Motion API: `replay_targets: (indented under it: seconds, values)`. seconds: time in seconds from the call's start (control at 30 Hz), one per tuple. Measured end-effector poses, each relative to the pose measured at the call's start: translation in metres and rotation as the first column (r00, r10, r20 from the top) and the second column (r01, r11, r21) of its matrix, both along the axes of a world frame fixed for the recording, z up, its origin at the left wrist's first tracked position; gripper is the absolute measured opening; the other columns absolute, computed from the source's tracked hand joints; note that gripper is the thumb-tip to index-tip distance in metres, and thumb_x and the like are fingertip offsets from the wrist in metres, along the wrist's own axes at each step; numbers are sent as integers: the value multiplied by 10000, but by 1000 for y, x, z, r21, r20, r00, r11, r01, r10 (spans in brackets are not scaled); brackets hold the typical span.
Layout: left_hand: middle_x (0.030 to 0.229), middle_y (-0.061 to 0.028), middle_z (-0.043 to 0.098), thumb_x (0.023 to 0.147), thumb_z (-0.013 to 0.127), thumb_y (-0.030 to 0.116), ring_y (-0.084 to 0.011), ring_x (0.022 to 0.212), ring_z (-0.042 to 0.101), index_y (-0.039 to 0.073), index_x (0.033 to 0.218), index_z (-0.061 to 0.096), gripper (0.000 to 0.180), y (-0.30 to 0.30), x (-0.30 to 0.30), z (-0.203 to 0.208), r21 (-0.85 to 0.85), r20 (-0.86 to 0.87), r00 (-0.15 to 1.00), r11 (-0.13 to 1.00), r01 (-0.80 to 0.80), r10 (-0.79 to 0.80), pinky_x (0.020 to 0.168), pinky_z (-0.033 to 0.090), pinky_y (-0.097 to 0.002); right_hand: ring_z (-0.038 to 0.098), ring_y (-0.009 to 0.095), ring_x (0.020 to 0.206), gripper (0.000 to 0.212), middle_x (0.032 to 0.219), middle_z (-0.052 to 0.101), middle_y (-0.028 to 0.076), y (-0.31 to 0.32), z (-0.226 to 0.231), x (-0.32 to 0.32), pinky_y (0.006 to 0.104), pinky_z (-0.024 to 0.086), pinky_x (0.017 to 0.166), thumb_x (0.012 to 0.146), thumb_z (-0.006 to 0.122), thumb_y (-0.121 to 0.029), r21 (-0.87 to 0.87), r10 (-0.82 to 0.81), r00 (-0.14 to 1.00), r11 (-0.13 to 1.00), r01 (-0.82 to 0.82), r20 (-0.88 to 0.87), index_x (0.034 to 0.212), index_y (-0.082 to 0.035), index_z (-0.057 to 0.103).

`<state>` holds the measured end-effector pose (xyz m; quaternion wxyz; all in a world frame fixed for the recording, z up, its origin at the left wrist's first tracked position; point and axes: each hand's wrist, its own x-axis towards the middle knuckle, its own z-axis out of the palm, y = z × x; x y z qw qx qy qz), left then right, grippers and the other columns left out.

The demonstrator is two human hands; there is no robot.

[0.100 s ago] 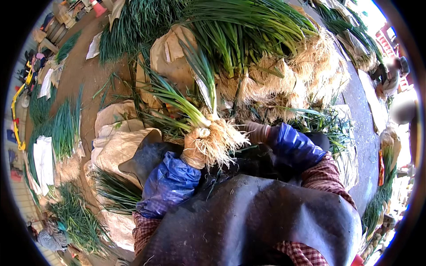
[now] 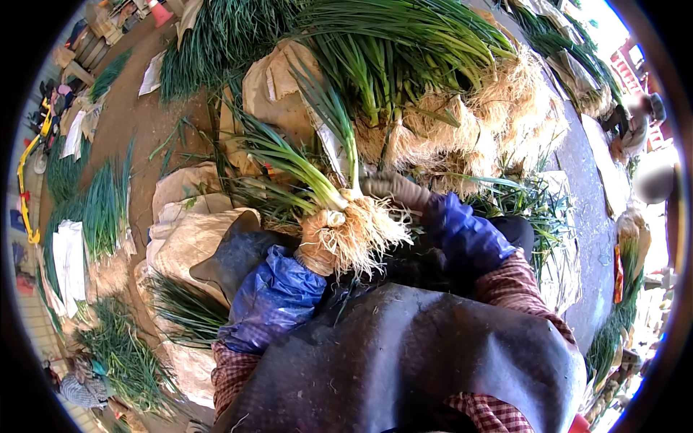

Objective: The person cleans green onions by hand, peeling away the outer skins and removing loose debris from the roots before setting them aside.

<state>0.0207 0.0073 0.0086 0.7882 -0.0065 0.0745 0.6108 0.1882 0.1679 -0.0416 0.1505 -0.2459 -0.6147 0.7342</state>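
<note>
My left hand [image 2: 315, 245], in a tan glove, is closed round the root end of a small bunch of green onions [image 2: 317, 180]. Pale, stringy roots [image 2: 372, 231] spill from it to the right, and the leaves point up and away to the left. One onion stalk [image 2: 354, 162] stands more upright at the bunch's right side. My right hand [image 2: 395, 189], gloved too, is beside that stalk's white base, above the roots. Its fingers point left and look smeared, so whether they grip the stalk is unclear.
A big heap of green onions [image 2: 404, 54] with thick roots [image 2: 498, 115] lies ahead. Loose leaves [image 2: 527, 206] are at the right, tan sacking [image 2: 191, 224] at the left. A dark apron [image 2: 411, 353] covers my lap. Another person [image 2: 639, 126] is at the far right.
My right hand has moved left and slightly away from me, to the upright stalk's base. The left hand and its bunch are almost where they were.
</note>
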Motion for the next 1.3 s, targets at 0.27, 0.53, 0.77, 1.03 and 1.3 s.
replay_targets:
  seconds: [0.27, 0.53, 0.77, 1.03, 1.3]
  values:
    - [968, -112, 610, 740, 558, 12, -253, 870, 629, -16, 1107, 544, 368, -8, -16, -31, -217, -302, 950, 976, 10, -77, 816, 544, -386, 573, 100, 765, 258, 869, 669, 40, -24, 64, -72, 267, 484, 697, 834, 702, -175, 114, -205, 979, 973, 202, 11, 1018, 1, 662]
    - [1036, -193, 591, 726, 531, 43, -327, 930, 609, -67, 1193, 488, 482, -7, -18, -26, -152, -192, 981, 988, 11, -40, 866, 521, -440, 505, 113, 440, 119, 680, 639, 61, -23, 83, -64, 225, 379, 404, 848, 629, -132, -589, -482, 859, 750, 301, -175, 911, -31, 625]
    - [1093, -218, 567, 684, 561, 130, -348, 966, 587, -25, 1260, 467, 604, -10, -14, -6, -9, -215, 974, 997, 73, -73, 899, 494, -471, 430, 118, 406, 265, 732, 642, 153, -20, 73, -43, 222, 340, 366, 885, 584, -218, -755, -459, 811, 654, 32, -363, 1005, 18, 590]
    - [1061, -197, 585, 684, 569, 126, -326, 922, 600, -15, 1232, 495, 570, -13, -14, -4, -16, -252, 968, 1000, 16, -19, 865, 504, -462, 559, 189, 435, 218, 751, 662, 165, -3, 63, -48, 255, 427, 357, 871, 575, -191, -260, -230, 934, 917, 303, 274, 1006, -24, 612]
    - [953, -165, 601, 735, 563, 111, -266, 763, 613, -56, 1175, 500, 474, -27, -7, -9, -144, -314, 943, 987, 72, -114, 734, 543, -385, 623, 236, 629, 232, 795, 666, 137, -36, 91, -16, 339, 526, 563, 869, 576, -138, 852, -667, 744, 370, 370, -34, 1077, -47, 619]
